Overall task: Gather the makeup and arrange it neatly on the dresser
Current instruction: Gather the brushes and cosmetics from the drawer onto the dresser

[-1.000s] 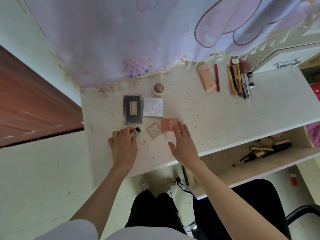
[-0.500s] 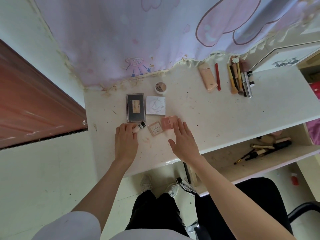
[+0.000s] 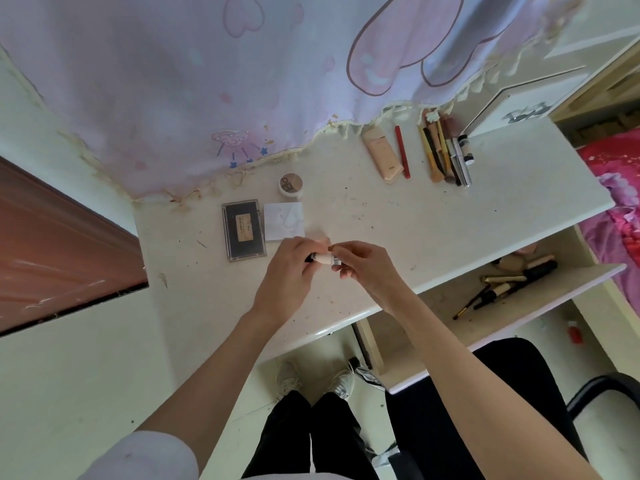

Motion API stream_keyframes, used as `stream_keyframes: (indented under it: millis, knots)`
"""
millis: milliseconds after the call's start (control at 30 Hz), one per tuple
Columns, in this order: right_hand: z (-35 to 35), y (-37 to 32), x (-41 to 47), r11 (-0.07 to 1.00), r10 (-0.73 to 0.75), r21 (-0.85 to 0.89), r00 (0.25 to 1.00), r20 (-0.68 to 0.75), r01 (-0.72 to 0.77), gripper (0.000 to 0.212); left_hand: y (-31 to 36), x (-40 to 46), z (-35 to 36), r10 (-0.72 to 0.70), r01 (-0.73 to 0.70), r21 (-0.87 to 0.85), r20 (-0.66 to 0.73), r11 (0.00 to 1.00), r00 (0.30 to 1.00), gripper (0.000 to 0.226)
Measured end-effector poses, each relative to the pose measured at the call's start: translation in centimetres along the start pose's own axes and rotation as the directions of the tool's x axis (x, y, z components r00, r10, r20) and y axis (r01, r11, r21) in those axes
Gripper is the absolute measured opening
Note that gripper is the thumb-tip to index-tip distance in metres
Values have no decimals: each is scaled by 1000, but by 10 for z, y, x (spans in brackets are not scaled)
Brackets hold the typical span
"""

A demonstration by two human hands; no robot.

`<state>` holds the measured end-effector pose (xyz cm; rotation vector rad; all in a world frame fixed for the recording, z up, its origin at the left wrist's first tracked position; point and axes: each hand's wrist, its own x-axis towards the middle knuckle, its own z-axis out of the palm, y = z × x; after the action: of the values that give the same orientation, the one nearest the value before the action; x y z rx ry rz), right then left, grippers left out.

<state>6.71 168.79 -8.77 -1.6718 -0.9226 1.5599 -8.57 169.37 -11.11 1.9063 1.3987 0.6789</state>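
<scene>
left hand [image 3: 287, 271]: fingers pinching small makeup tube [image 3: 323, 258]
right hand [image 3: 367, 268]: fingers pinching the tube's other end
bench [image 3: 415, 230]: dark palette [image 3: 244, 228], white compact [image 3: 284, 221]

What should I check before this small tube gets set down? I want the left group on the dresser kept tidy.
1. Hold on the small tube: left hand and right hand both pinch it, ok.
2. Tube cap closed: hidden by fingers, cannot tell.
3. Dark palette and white square compact side by side, squared up: ok.
4. Round pot sits apart behind them: ok.
5. The small square compacts: hidden under the hands, cannot tell.
6. Makeup left in the open drawer: brushes still inside, not ok.
</scene>
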Motion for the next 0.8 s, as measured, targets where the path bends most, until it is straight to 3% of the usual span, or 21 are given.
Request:
stream_keyframes:
  millis: [67, 167, 267, 333, 400, 467, 633, 800]
  knots:
    - [-19, 1, 4, 999, 12, 44, 999, -46, -10, 11, 9, 16, 11, 46, -46, 24, 14, 999, 999, 22]
    - [-56, 1, 14, 975, 59, 222, 972, -226, -7, 10, 26, 44, 33, 123, -123, 70, -4, 990, 992, 29]
    - [-99, 6, 37, 949, 127, 315, 905, -406, 9, 12, 35, 75, 68, 62, -101, 215, 181, 971, 981, 41]
    - [-124, 12, 58, 985, 99, 175, 852, -515, -9, 12, 35, 98, 91, -30, -139, 418, 374, 897, 927, 55]
    - [-141, 16, 78, 996, 3, -66, 796, -606, -54, 14, 31, 118, 111, -112, -181, 530, 473, 828, 874, 68]
    - [-148, 17, 96, 954, -128, -287, 745, -655, -88, 19, 26, 129, 125, -142, -203, 577, 496, 791, 856, 76]
    - [-149, 18, 129, 824, -371, -566, 720, -586, -36, 19, 23, 132, 135, -187, -199, 626, 495, 754, 848, 78]
    - [-153, 8, 151, 757, -458, -653, 695, -553, -20, 19, 24, 135, 136, -226, -180, 638, 500, 748, 836, 78]
